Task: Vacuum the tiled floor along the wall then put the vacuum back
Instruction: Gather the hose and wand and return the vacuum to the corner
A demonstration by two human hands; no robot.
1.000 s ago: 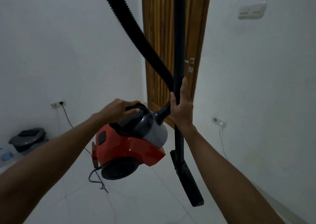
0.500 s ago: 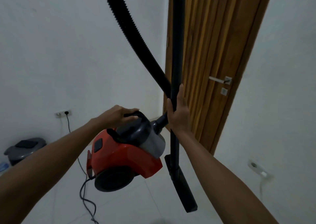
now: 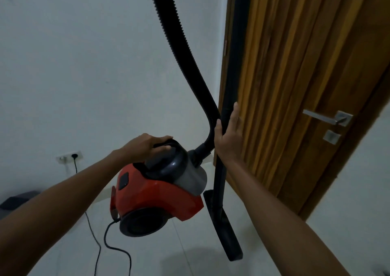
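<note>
While left hand (image 3: 147,146) grips vacuum (image 3: 156,193) handle, arm outstretched, right hand (image 3: 229,136) grasps upright wand (image 3: 232,64)

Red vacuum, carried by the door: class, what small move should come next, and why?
Probably lower the red vacuum onto the tiled floor. The left hand holds its handle, the right hand grips the wand, and its cord is plugged into the socket.
</note>
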